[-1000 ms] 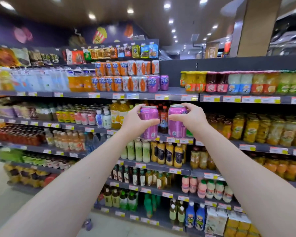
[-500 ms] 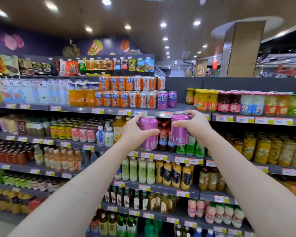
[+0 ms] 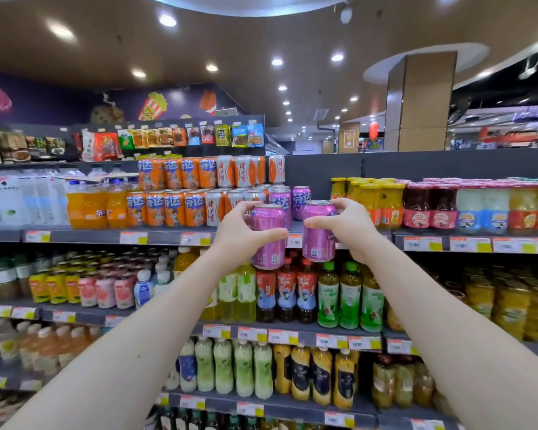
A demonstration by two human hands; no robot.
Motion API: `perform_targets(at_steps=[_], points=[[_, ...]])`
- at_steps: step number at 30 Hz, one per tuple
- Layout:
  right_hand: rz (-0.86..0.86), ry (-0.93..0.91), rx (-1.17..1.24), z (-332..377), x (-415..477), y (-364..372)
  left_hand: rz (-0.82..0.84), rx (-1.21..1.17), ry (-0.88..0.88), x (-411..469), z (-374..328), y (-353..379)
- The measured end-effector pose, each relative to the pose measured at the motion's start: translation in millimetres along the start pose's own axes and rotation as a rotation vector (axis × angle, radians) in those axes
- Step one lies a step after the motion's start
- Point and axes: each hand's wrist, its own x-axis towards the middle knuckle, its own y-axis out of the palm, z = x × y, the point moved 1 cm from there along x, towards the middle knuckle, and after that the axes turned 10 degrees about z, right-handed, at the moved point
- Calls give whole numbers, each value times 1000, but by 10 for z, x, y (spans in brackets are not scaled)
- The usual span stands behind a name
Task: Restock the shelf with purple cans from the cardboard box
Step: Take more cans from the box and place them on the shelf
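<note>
So the person's got two purple cans up in the air, one per hand, both upright and side by side with a small gap between them. The left can point(image 3: 268, 254) is gripped by the left hand point(image 3: 239, 240), thumb wrapped across the front and fingers curled round the back near the top rim. The right can point(image 3: 319, 243) sits in the right hand point(image 3: 350, 228) the same way, thumb on the front and fingers hooked over the rim, and it's a touch higher than the left one. Both cans are out in front of the top shelf point(image 3: 168, 238), their lower halves hanging below its price-tag edge, so neither is set down on it. Right behind them, the purple cans already on the shelf point(image 3: 301, 198) stand at the end of the row. Left of those come white-and-orange cans point(image 3: 215, 206), then orange cans point(image 3: 165, 207) stacked two high. Yellow-lidded jars point(image 3: 370, 200) are off to the right, and drink bottles point(image 3: 328, 296) fill the shelf underneath.
</note>
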Motion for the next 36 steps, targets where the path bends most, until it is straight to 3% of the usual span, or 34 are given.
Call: perform_targets(at_steps=[7,15,23,36], points=[[28,-19,-37,-336,1105,-186,-40,29,6,992,345,122],[3,-58,-31,-700,1937,-120,-4,-125,-41,1572,662,123],[34,-21,-92,-919,2305,74,77,-122,-25,1831,811,31],[-84,44,-264,-1015,2623,164,132,-136,14,1979,900,-84]])
